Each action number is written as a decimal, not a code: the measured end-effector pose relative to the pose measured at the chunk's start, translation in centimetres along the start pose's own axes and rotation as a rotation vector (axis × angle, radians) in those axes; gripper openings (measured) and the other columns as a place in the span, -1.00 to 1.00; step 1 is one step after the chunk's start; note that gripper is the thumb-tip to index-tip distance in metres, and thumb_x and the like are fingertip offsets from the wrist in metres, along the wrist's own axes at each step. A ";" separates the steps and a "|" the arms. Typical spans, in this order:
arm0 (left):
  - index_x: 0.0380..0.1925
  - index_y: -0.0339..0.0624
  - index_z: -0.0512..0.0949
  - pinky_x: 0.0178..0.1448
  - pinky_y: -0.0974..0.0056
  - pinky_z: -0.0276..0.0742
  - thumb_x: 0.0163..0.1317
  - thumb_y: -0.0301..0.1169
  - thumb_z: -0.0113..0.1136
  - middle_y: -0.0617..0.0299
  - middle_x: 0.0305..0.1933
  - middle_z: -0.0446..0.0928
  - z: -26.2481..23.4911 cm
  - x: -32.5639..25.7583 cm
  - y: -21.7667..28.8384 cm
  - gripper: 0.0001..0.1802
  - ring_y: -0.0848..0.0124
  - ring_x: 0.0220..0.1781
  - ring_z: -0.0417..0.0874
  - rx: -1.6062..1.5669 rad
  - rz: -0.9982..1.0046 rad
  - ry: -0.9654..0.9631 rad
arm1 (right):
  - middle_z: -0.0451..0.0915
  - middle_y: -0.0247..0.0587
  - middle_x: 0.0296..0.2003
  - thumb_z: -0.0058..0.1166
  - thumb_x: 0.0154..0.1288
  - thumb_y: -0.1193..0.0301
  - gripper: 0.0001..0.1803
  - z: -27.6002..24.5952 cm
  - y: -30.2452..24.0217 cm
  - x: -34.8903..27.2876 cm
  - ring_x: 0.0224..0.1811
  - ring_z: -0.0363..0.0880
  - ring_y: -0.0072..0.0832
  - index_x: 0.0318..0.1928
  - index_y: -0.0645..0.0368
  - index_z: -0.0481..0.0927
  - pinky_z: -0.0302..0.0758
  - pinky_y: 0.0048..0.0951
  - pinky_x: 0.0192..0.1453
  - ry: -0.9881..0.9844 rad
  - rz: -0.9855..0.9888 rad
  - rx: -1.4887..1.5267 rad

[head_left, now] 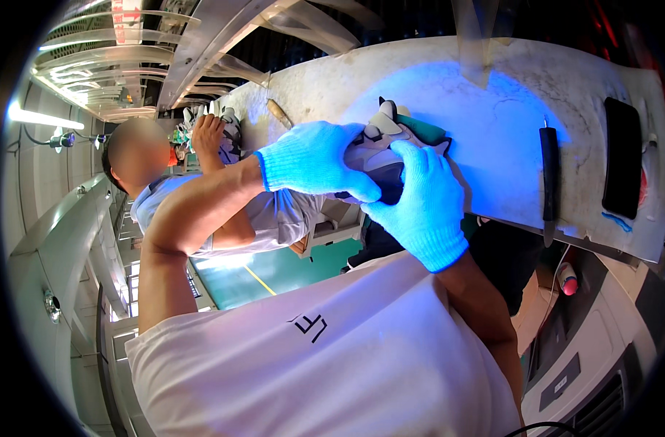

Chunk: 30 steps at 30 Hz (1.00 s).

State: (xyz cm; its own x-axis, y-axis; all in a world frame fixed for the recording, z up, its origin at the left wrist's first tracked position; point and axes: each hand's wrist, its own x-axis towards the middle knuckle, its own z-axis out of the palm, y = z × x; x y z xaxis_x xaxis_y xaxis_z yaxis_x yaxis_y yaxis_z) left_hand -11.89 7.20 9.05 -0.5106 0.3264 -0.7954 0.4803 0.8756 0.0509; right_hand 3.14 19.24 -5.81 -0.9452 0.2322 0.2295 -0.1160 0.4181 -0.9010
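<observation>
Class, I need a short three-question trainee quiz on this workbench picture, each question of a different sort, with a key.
1. True or false: both hands wear blue knit gloves.
2. What do the left hand and right hand grip together? A) a shoe B) a bottle C) a hammer
3. Fill in: the long dark-handled tool lies on the bench to the wearer's ____ of the shoe.

Key: 1 true; 2 A; 3 right.

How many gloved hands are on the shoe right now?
2. The left hand grips the sneaker from the left side; the right hand clasps it from below, at the workbench edge.
</observation>
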 end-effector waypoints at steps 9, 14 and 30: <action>0.26 -0.24 0.64 0.18 -0.07 0.74 -0.12 0.42 0.67 -0.26 -0.01 0.81 1.1 1.4 0.8 0.13 -0.18 0.03 0.87 0.068 -0.019 0.140 | 0.57 0.00 0.09 0.76 -0.02 0.15 0.01 0.1 -0.7 -0.2 0.18 0.65 0.04 0.41 0.09 0.46 0.70 0.08 0.07 -0.056 0.018 -0.062; 0.18 -0.29 0.70 0.15 -0.10 0.76 0.06 0.50 0.49 -0.29 0.00 0.82 2.2 2.4 0.1 0.06 -0.21 0.02 0.88 0.096 -0.031 0.228 | 0.54 0.04 0.15 0.77 -0.06 0.18 0.09 1.2 -1.0 0.1 0.20 0.64 0.09 0.48 0.06 0.42 0.72 0.08 0.10 -0.036 0.009 -0.093; 0.56 -0.37 0.40 0.70 -0.04 0.44 0.14 -0.48 0.70 0.03 0.52 0.59 18.1 -4.6 -3.1 -0.02 0.21 0.56 0.59 -1.776 0.790 0.056 | 0.52 -0.04 0.44 0.74 -0.04 0.69 0.21 -1.5 -0.3 -10.1 0.47 0.60 -0.20 0.62 0.27 0.30 0.67 -0.11 0.52 0.098 0.382 0.632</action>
State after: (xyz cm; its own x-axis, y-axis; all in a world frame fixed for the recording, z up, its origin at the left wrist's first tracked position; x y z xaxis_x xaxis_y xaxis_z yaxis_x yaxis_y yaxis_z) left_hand 1.82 -3.46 1.63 -0.6108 0.7421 -0.2762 -0.5587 -0.1567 0.8145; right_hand 13.20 18.13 -7.30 -0.9268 0.3497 -0.1366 0.0337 -0.2850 -0.9579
